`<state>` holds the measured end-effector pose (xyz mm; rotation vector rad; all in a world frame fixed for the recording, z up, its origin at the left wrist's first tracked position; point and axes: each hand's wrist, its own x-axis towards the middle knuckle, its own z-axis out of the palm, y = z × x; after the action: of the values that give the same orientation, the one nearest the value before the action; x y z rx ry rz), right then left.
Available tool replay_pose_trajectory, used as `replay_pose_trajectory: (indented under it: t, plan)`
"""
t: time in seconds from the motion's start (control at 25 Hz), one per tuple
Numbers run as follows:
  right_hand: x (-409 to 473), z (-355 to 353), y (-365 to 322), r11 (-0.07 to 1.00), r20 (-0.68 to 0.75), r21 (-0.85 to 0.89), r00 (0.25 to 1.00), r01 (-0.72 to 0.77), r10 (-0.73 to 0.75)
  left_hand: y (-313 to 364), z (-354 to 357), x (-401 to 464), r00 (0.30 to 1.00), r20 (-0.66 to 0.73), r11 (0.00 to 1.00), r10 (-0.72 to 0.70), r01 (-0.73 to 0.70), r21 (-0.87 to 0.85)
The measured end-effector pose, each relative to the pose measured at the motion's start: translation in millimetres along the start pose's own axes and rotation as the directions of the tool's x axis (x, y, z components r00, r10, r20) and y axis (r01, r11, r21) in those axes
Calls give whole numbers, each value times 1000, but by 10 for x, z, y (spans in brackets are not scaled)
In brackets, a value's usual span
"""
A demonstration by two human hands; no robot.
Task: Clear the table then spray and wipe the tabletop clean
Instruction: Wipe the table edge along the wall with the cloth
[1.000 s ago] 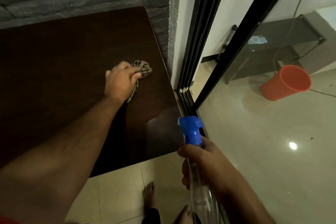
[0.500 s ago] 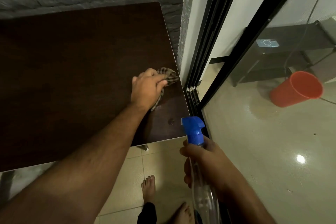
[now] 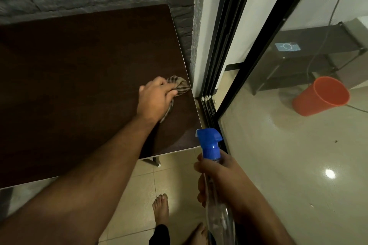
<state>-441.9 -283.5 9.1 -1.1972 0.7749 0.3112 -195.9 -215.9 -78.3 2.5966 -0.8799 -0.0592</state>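
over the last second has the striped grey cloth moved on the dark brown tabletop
Yes. The striped grey cloth, gripped by the left hand, has slid toward the right edge of the dark brown tabletop, ending beside the edge.

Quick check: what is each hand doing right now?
Left hand: grips the striped cloth on the tabletop.
Right hand: holds the spray bottle.
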Motion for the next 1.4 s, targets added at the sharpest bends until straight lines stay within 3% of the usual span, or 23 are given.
replay_pose_trajectory:
  t: [0.08,0.2,0.32,0.44,0.56,0.64,0.72,0.84,0.96,1.04,1.16,1.4]
  plan:
    - [-8,6,6,1000,4,11,1000,-5,5,182,101,-294,988,75,991,132,-130,-35]
    - [-34,-45,-5,1000,11,18,1000,-6,6,-115,14,-954,936,116,942,333,-328,-64]
    - [-31,-99,19,1000,3,27,1000,-11,11,-419,-126,-693,980,23,980,198,-198,-5]
    - [-1,-117,30,1000,-17,15,1000,-2,2,-84,32,-171,1000,-26,1000,-3,4,28]
    - [8,-113,7,1000,-19,19,1000,16,-16,430,185,-485,987,64,988,151,-148,-41]
    - [-13,-118,-9,999,-13,26,1000,19,-19,323,120,-1004,945,134,954,297,-287,-92]
    - [-42,-167,-8,999,-22,41,1000,20,-20,-11,-67,-1288,925,125,933,359,-352,-75]
    - [-52,-258,21,999,-54,45,998,22,-19,-396,-208,-944,969,75,972,234,-236,18]
    - [-66,-281,29,999,-63,22,997,41,-40,-49,2,-379,997,-10,997,74,-73,39]
    - [-63,-262,33,999,-64,14,997,51,-50,310,170,-298,995,1,995,104,-104,-8]
    - [-69,-227,10,998,-55,13,997,53,-52,518,258,-709,958,78,961,277,-275,-34]
    - [-78,-109,-82,998,-29,0,998,57,-57,20,-22,-1370,909,135,919,394,-390,-52]
